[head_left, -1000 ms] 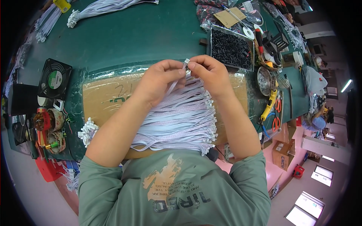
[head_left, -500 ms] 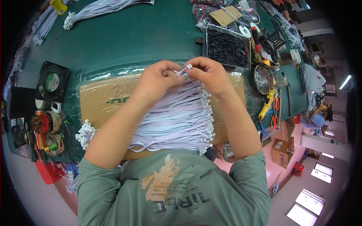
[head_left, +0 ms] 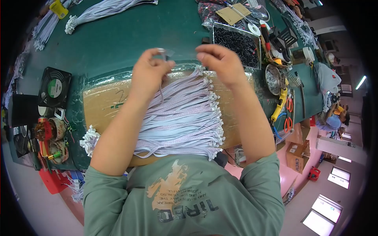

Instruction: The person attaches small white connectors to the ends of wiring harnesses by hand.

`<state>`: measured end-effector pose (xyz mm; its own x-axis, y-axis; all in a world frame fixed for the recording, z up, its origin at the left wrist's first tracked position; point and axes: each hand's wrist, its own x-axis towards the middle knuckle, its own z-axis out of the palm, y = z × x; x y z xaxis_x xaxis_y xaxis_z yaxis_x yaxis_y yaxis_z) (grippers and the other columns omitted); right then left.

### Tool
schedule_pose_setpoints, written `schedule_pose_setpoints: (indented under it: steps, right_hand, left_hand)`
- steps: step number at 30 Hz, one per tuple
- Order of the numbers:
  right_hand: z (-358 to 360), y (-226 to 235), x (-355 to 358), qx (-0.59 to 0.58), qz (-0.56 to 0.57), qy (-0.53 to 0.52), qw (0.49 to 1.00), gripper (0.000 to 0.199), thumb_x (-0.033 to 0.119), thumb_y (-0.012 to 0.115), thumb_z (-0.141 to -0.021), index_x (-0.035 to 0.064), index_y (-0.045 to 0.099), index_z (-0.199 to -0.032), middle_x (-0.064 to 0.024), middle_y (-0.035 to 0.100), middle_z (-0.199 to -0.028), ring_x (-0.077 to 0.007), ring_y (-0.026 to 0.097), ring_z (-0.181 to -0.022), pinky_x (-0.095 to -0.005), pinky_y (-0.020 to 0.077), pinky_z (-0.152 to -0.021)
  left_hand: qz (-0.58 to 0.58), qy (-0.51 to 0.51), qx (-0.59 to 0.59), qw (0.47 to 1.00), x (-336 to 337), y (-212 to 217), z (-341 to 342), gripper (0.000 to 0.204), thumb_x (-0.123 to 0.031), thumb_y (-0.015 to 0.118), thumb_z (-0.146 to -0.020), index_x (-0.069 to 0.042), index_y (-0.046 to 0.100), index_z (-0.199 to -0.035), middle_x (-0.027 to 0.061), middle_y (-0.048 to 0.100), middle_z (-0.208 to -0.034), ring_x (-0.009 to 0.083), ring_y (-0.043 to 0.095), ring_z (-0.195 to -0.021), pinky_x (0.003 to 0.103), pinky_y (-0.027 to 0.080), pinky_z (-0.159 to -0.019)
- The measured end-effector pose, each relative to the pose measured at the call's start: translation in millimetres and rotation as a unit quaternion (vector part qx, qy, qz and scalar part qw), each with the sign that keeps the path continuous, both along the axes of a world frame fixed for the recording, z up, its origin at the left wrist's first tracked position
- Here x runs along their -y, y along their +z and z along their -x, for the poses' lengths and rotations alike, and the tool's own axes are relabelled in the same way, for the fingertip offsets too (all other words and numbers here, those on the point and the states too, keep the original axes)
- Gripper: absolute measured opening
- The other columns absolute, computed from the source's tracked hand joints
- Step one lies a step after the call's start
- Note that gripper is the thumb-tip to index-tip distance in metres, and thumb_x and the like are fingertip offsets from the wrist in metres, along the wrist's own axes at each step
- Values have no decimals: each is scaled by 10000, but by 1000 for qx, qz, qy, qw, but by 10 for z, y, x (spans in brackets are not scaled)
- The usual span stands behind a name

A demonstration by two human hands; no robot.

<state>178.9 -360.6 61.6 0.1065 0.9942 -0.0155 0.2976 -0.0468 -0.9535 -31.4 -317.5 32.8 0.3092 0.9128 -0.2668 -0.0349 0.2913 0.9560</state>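
My left hand (head_left: 150, 72) is closed on a flat white ribbon cable, whose pale end (head_left: 161, 50) sticks up between the fingers, smeared by motion. A strand hangs down below that hand. To its right, apart from it, my right hand (head_left: 223, 65) has thumb and index finger nearly together; whatever they pinch, if anything, is too blurred to make out. Under both hands a thick layer of white ribbon cables (head_left: 177, 126) lies side by side, small white connectors (head_left: 215, 118) lined along the right end. My forearms hide part of the layer.
The cables rest on a cardboard sheet (head_left: 100, 94) on a green table (head_left: 130, 35). A clear bin of small black pieces (head_left: 238, 43) stands behind my right hand. Right of it lie a metal bowl (head_left: 273, 78), a yellow tool (head_left: 280, 104) and orange-handled scissors (head_left: 288, 125). A fan (head_left: 55, 87) stands left.
My hands were together over the far end of the cables, holding a white connector. They have now moved apart, the left hand going left and slightly away with the cable.
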Motion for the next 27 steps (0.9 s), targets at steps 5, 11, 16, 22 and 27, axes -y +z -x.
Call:
schedule_pose_setpoints:
  steps: [5, 11, 16, 22, 27]
  right_hand:
    - [-430, -31, -199, 362, -63, -108, 924, 299, 246, 666, -843, 88, 687, -1097, -82, 672, -999, -246, 650, -927, -349, 514, -810]
    - [-505, -127, -211, 501, -88, -94, 856, 288, 271, 632, -862, 100, 679, -1088, -90, 659, -1017, -305, 634, -938, -403, 511, -819]
    - [-545, -167, -253, 522, -79, -81, 846, 227, 251, 626, -874, 100, 682, -1034, -87, 657, -958, -311, 632, -895, -411, 505, -790]
    - [-582, -170, -283, 513, -76, -83, 851, 177, 246, 604, -884, 118, 686, -974, -95, 655, -928, -320, 645, -875, -431, 524, -774]
    - [-599, -119, -315, 525, -36, -95, 845, 220, 283, 616, -892, 88, 691, -960, -111, 668, -941, -326, 632, -894, -421, 501, -798]
  left_hand:
    - [-86, 108, -40, 990, -160, -155, 31, 672, -99, 716, -839, -12, 377, -1413, 157, 577, -1184, 177, 568, -991, 311, 480, -863]
    - [-238, 68, -259, 934, -40, -39, 20, 423, -120, 710, -830, -21, 582, -1221, 110, 622, -1122, 168, 606, -945, 301, 490, -826]
    - [-343, -98, -288, 889, 154, 18, -7, 236, -168, 695, -823, -40, 681, -1021, 105, 662, -998, 227, 630, -948, 337, 501, -823]
    - [-407, -204, -378, 806, 192, -99, -98, 233, -217, 666, -834, -61, 693, -1005, 117, 666, -1009, 310, 619, -980, 396, 492, -861]
    - [-317, -116, -300, 892, 162, -8, -49, 259, -164, 705, -800, -75, 704, -1042, 116, 673, -965, 265, 643, -881, 357, 504, -782]
